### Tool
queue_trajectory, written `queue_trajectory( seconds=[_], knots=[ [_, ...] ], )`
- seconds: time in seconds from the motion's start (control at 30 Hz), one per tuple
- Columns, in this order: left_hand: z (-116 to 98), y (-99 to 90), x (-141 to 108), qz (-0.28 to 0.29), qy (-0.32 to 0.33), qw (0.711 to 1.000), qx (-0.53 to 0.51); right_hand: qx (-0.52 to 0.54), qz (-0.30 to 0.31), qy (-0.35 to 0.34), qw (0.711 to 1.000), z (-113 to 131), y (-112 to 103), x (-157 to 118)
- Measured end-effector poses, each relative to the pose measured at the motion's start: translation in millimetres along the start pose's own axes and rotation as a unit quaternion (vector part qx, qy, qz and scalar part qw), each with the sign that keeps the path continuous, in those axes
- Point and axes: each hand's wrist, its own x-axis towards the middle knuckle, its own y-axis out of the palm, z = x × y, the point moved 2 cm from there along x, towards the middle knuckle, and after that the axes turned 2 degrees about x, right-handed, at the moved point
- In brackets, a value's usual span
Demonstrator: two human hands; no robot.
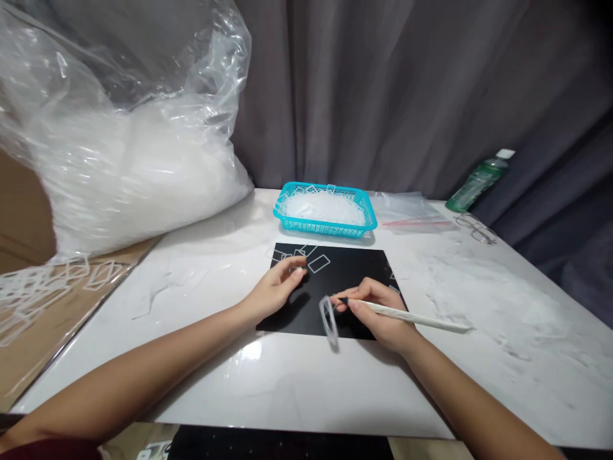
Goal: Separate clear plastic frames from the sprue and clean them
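My right hand [378, 306] is closed around a slim white pen-like tool [412, 315] with a black section near its tip. Just left of those fingers is a small translucent rectangular frame [328, 322], blurred by motion; whether the fingers or the tool hold it, I cannot tell. Over the left part of a black mat [345, 268], my left hand [280, 284] has its fingers loosely stretched, thumb a little apart, nothing visible in them. Several thin rectangular frames lie near its fingertips, one of them a tilted frame [319, 262] on the mat.
Behind the mat stands a blue basket [330, 228] full of translucent pieces. A big plastic bag [143, 166] bulges at the left, beside cardboard [71, 319] with loose frames on it. Clear bags [407, 207], eyeglasses [476, 229] and a green bottle [479, 184] lie at the back right.
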Motion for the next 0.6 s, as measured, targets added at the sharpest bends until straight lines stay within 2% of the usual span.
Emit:
queue_trajectory(
  seconds=[0.1, 0.17, 0.27, 0.4, 0.5, 0.6],
  knots=[
    [-0.2, 10.8, -14.0, 0.119, 0.015, 0.993, 0.002, 0.106, 0.028, 0.026, 0.994, 0.2, 8.8, -1.4],
    [-1.7, 18.2, -22.0, 0.159, 0.000, 0.987, 0.004, 0.149, 0.025, 0.048, 0.987, -1.6, 12.5, -0.8],
    [-2.6, 23.6, -26.6, 0.152, -0.039, 0.987, 0.014, 0.186, 0.006, 0.079, 0.979, -3.0, 16.2, 0.1],
    [-0.5, 22.2, -25.0, 0.138, -0.087, 0.985, -0.058, 0.203, -0.037, 0.097, 0.974, 1.0, 20.7, 0.5],
    [0.9, 20.9, -23.4, 0.139, -0.084, 0.985, -0.065, 0.218, -0.060, 0.109, 0.968, 4.8, 24.7, 0.6],
    [0.2, 19.3, -21.7, 0.096, -0.061, 0.993, -0.035, 0.215, -0.083, 0.131, 0.964, 7.2, 25.6, 0.0]
  ],
)
